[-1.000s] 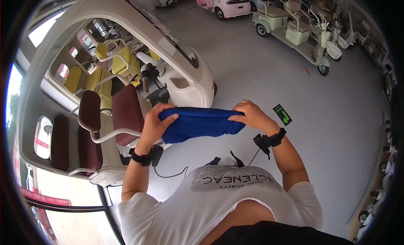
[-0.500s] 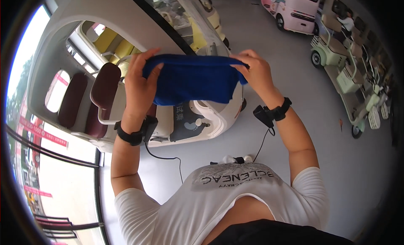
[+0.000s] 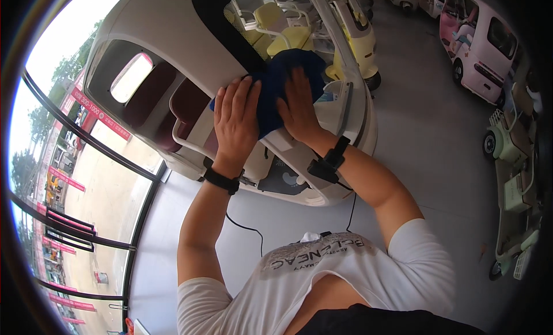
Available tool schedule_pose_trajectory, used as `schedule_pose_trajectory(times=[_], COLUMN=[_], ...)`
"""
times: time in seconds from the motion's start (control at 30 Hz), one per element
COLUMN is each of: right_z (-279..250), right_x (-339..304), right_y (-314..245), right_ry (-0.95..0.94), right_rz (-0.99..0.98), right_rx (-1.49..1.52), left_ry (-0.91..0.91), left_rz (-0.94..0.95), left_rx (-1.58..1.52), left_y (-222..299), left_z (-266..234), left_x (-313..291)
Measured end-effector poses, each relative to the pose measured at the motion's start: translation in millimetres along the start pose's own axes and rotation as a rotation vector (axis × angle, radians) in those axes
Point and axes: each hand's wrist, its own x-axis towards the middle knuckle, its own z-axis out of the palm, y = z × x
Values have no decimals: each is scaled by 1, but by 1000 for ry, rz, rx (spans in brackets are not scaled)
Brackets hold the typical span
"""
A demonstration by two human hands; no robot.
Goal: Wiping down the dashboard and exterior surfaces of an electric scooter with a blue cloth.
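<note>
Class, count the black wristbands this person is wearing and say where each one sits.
2. One wristband is on the left wrist, below the left hand; the other wristband is on the right wrist, below the right hand.

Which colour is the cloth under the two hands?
The cloth is dark blue, seen in the head view, pressed by the left hand and right hand.

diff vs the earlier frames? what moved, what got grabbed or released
The blue cloth, earlier stretched out between both hands in the air, now lies bunched against the cream vehicle's windshield frame. The left hand and right hand have moved together and up, and press flat on the cloth, fingers spread, instead of gripping its ends. Nothing released. Both black wristbands stay on.
</note>
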Motion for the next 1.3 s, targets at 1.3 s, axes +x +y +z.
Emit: schedule_pose_trajectory(times=[1.3], right_z=[-13], right_x=[209], right_y=[75], right_ry=[192], right_rz=[-942], right_rx=[393], left_ry=[-16], left_rz=[-107], left_rx=[612], left_y=[-12], left_z=[-30], left_x=[104])
